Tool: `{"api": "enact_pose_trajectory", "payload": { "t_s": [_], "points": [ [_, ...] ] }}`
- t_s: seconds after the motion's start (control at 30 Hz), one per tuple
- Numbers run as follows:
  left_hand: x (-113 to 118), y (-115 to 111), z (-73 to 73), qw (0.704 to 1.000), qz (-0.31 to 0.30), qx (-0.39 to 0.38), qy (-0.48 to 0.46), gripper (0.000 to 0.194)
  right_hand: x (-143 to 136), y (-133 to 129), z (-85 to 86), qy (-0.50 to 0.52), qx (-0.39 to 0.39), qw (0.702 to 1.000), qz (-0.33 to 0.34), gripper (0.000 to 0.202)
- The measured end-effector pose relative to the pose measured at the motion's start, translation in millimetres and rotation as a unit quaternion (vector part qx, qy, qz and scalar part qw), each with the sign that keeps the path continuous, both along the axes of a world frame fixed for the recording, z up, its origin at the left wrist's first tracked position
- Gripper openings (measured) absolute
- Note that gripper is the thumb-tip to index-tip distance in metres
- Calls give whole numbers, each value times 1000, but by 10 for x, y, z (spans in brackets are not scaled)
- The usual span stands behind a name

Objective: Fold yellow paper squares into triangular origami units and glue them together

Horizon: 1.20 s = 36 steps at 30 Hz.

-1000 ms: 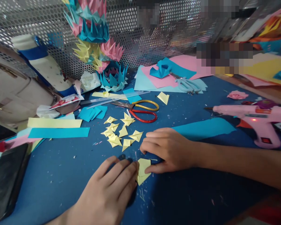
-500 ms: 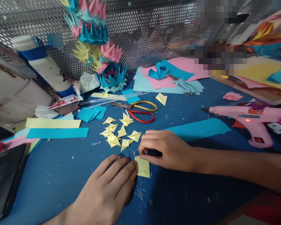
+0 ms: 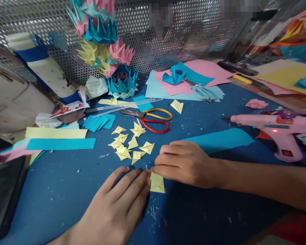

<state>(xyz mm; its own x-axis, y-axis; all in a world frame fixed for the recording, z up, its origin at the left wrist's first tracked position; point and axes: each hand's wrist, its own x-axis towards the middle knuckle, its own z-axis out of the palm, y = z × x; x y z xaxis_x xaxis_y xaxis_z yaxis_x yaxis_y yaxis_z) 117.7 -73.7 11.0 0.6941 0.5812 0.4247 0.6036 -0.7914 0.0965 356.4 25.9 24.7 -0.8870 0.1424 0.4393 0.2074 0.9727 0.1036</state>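
A small folded yellow paper [image 3: 157, 182] lies on the blue table between the two hands. My left hand [image 3: 122, 197] rests palm down at its left edge, fingers stretched out, fingertips touching the paper. At the paper's top edge is my right hand [image 3: 185, 165], its fingers curled together; whatever they hold, if anything, is hidden. Several folded yellow paper pieces [image 3: 122, 152] lie just beyond the hands. Behind these are scissors [image 3: 155, 119] with one yellow and one red handle.
A pink glue gun [image 3: 275, 124] with a lit red light lies at the right, near a blue paper strip [image 3: 219, 141]. Left are a black phone [image 3: 6, 197], paper strips [image 3: 60, 144] and a bottle [image 3: 49, 73]. A paper-flower stack [image 3: 122, 83] stands behind.
The right hand's fingers have closed further, and the dark gap seen between them is gone. The left hand stays beside the yellow paper. The view has shifted slightly.
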Motion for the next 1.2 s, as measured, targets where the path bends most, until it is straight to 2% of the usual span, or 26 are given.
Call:
{"api": "enact_pose_trajectory", "payload": {
  "t_s": [0.33,0.63,0.77,0.97,1.2],
  "points": [
    [27,10,40,1000,-6,18,8,29,-27,28,5,-13,2,999,30,29],
    [-40,35,83,999,-25,18,39,34,57,152,192,-100,-122,986,61,33],
    [-24,46,99,999,-25,22,40,35,30,151,119,-56,-205,977,8,31],
    [-2,49,97,999,-28,20,20,33,-70,46,49,-56,-332,938,-83,15],
    [9,32,84,999,-28,26,12,32,-128,-41,55,-42,-355,928,-107,10]
  ]
}}
